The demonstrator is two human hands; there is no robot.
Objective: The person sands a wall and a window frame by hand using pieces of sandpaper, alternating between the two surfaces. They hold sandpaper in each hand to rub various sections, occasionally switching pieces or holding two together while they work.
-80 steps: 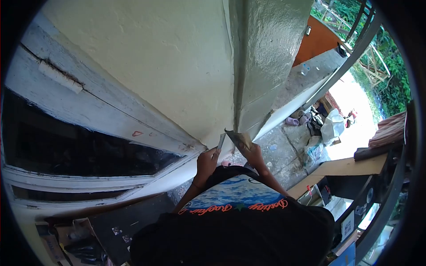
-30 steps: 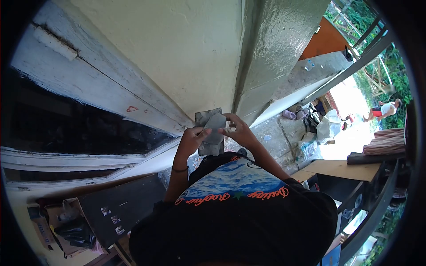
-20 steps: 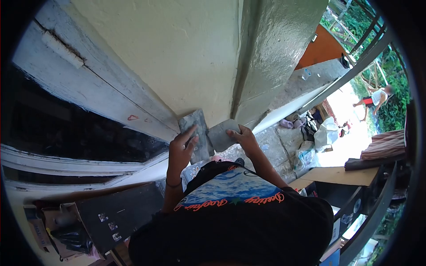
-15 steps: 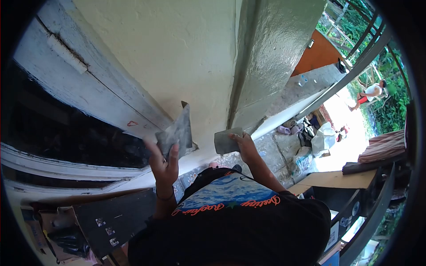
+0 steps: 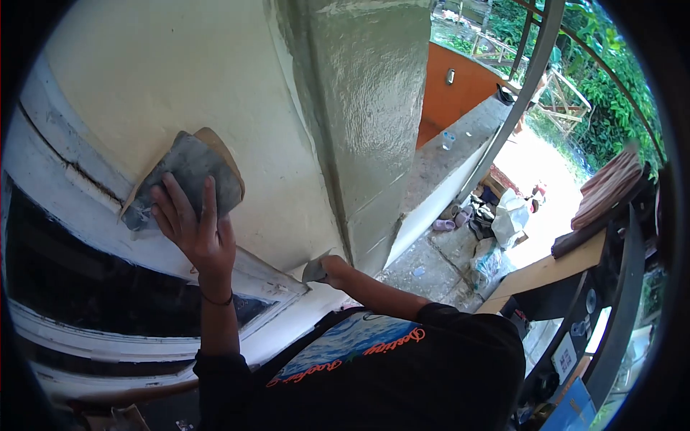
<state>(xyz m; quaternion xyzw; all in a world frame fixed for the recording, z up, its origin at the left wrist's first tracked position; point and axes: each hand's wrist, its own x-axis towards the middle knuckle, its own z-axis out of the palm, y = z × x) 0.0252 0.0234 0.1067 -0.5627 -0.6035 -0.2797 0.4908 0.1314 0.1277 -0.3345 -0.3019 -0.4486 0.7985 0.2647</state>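
Note:
My left hand (image 5: 198, 233) is raised at the window-side edge of the wall, its fingers spread over a bent grey sheet of sandpaper (image 5: 192, 161) and holding it against the surface. The sheet's brown side shows along its right and left edges. Lower down, by the base of the green pillar, my right hand (image 5: 335, 271) is closed on a smaller grey piece of sandpaper (image 5: 314, 270). Its fingers are mostly hidden behind the hand. The cream wall (image 5: 215, 72) lies in front of both hands.
A white window frame (image 5: 108, 302) with dark glass is at left. The green pillar (image 5: 366, 108) stands right of the wall. Shoes (image 5: 453, 218) and plastic bags (image 5: 509, 219) lie on the concrete floor. Dark furniture (image 5: 568, 287) with a striped cloth (image 5: 609, 188) is at right.
My left hand has moved up and left with its sheet onto the wall. My right hand has gone left and down with its piece. The view has turned, shifting the surroundings left.

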